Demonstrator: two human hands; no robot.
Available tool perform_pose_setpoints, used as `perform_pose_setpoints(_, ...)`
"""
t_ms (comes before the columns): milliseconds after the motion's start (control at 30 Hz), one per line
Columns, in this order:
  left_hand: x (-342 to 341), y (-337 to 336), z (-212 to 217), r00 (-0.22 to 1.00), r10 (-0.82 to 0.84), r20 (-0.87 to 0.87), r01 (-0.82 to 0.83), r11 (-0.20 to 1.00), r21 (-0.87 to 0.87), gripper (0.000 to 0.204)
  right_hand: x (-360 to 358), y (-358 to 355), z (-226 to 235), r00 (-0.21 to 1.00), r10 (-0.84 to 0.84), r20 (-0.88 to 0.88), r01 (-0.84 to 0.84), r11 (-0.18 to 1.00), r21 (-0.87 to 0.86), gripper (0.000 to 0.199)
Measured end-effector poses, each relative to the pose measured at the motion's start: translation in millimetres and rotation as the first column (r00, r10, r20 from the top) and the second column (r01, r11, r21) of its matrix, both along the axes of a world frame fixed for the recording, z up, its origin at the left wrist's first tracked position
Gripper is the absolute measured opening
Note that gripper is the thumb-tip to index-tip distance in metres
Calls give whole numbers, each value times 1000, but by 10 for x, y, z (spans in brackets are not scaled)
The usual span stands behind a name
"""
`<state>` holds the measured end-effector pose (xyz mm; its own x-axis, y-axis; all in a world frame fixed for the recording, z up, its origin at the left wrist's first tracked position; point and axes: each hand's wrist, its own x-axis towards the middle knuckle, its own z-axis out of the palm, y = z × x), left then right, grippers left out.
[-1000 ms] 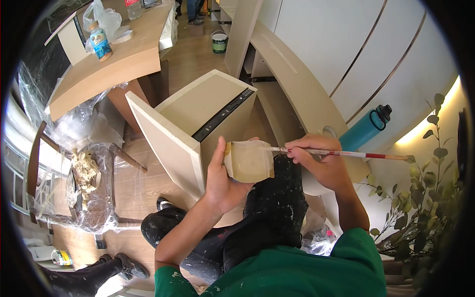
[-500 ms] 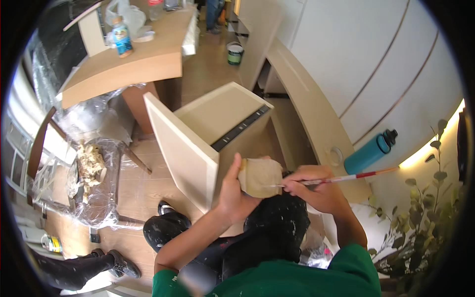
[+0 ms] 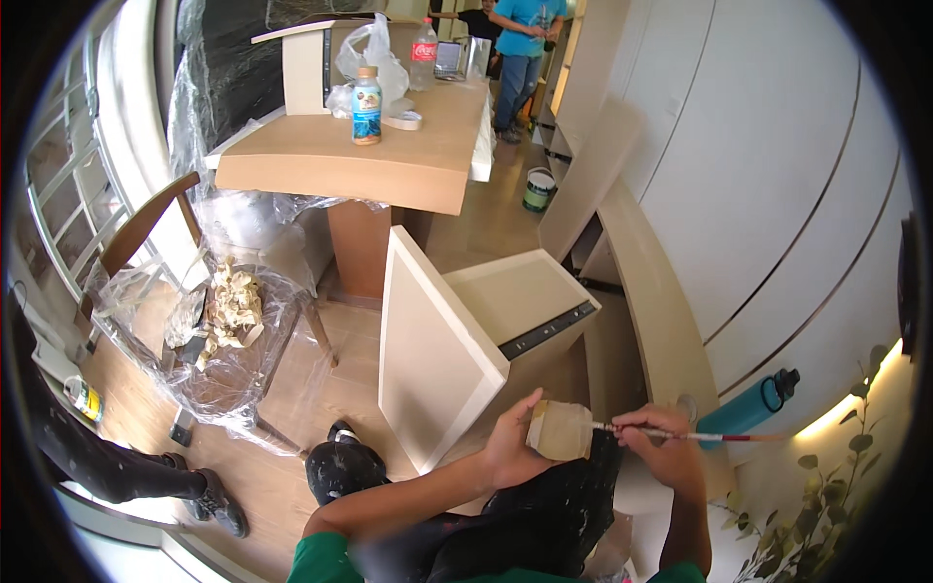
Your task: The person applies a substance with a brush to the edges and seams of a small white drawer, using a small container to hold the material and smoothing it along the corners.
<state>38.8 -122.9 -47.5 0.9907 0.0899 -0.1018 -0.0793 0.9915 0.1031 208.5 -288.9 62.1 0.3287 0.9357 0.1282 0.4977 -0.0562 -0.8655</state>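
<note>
My left hand (image 3: 507, 445) is wrapped around a small squarish beige tub (image 3: 562, 431), the thumb along its near-left side. In my right hand (image 3: 663, 445) a slim paintbrush (image 3: 724, 437) with a white and red handle is pinched between thumb and fingers. Its tip reaches the tub's right rim; whether it touches what is inside I cannot tell. Just beyond my hands a cream drawer (image 3: 437, 364) juts out at an angle, a black slide rail (image 3: 551, 330) along its side.
A teal bottle (image 3: 748, 408) lies on the low cabinet ledge (image 3: 661, 262) at right, near a leafy plant (image 3: 826, 496). Left stands a plastic-wrapped chair (image 3: 282, 379) with crumpled paper (image 3: 233, 306). Ahead are a table (image 3: 340, 167), a bucket (image 3: 538, 189) and people (image 3: 525, 49); another person's legs (image 3: 117, 457) show left.
My view has tilted up, so the table and people farther off show more. The brush tip has moved from over the tub to its right rim. Both hands keep their holds.
</note>
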Motion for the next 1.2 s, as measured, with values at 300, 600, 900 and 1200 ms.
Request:
perform_pose_setpoints(300, 60, -75, -118, 994, 26, -107, -25, 1000, 15, 67, -86, 78, -120, 990, 82, 118, -83, 996, 7, 20)
perform_pose_setpoints(600, 31, -24, -158, 998, -14, 69, 16, 999, -33, 66, -78, 76, -181, 989, 74, 131, -78, 997, 29, 20)
perform_pose_setpoints(900, 127, -87, -235, 965, 6, 263, 15, 997, -75, 63, -181, 45, -105, 976, 49, 211, -67, 994, 83, 25)
perform_pose_setpoints(1200, 444, -154, 26, 999, 40, 13, -39, 997, -61, 57, -72, -160, -261, 985, -167, 47, 165, 985, 50, 20)
